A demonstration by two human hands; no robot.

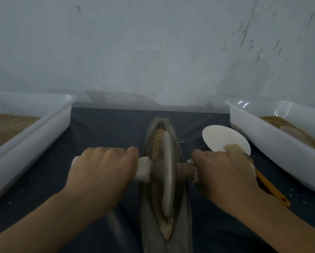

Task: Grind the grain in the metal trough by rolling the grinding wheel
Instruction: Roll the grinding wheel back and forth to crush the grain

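Note:
A boat-shaped metal trough point(180, 207) lies lengthwise on the dark cloth in front of me. The grinding wheel point(166, 172), a pale disc on edge, stands in the trough's groove. Whole brown grain point(156, 143) lies in the far part of the groove; pale ground meal point(166, 229) sits at the near end. My left hand point(100, 172) grips the wheel's left axle handle point(144, 168), wrapped in white. My right hand point(226, 176) grips the right handle point(186, 170).
A white plastic tub point(34, 136) holding brown grain stands at the left, and another white tub point(273, 147) with brownish contents at the right. A white disc point(224, 137) and a yellow-handled brush point(273, 190) lie just behind my right hand. A grey wall rises behind.

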